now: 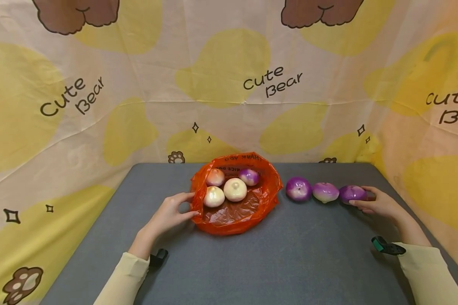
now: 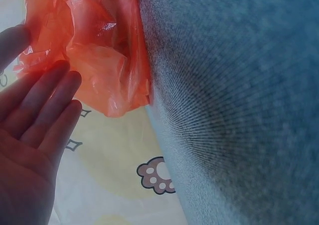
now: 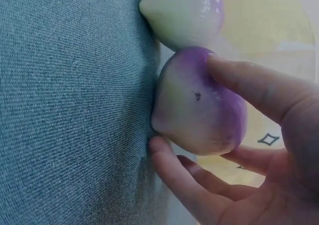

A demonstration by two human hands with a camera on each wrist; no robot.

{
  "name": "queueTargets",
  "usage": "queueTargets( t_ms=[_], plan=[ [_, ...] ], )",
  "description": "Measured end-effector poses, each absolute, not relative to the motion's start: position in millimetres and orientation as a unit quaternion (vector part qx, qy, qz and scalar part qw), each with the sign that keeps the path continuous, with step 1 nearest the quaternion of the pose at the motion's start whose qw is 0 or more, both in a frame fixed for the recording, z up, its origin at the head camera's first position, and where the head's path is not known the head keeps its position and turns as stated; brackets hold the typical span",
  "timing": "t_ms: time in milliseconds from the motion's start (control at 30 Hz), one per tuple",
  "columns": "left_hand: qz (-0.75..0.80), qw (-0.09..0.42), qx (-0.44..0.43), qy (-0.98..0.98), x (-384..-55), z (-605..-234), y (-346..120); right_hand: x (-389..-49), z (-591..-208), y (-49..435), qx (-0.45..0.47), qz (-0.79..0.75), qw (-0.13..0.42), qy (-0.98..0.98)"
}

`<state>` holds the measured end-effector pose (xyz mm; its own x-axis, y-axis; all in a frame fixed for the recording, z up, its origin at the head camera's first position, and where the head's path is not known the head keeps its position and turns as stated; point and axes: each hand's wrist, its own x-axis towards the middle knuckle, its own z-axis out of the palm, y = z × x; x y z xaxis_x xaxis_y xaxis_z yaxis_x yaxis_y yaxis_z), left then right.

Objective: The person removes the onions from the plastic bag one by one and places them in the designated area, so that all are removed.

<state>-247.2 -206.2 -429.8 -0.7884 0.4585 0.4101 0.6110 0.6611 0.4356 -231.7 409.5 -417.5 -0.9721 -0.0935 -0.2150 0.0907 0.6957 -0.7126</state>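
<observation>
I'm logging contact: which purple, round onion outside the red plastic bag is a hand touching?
The rightmost purple, round onion, farthest from the bag: the right hand grips it and not the other two.

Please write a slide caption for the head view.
Left hand touches the red bag; right hand holds the rightmost purple onion.

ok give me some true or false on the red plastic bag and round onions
Four round onions show inside the red plastic bag. True.
Every onion in the bag is purple. False: the pinkish-orange one and both white ones are not.
Three purple onions form a row beside the bag. True.
The right hand touches the bag. False: it grips the row's end onion farthest from the bag.
The left hand touches the bag. True.
</observation>
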Motion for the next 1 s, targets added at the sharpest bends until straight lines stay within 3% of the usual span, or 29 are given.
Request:
queueTargets(
  t_ms=[467, 1000],
  plan=[
    [-0.307, 0.138, -0.287, -0.897, -246, -429, -210, -227, -401, 404, 0.007, -0.341, 0.114, 0.933],
    [-0.416, 0.099, -0.23, -0.874, -244, -425, -205, -219, -342, 329, 0.01, -0.331, -0.044, 0.943]
  ],
)
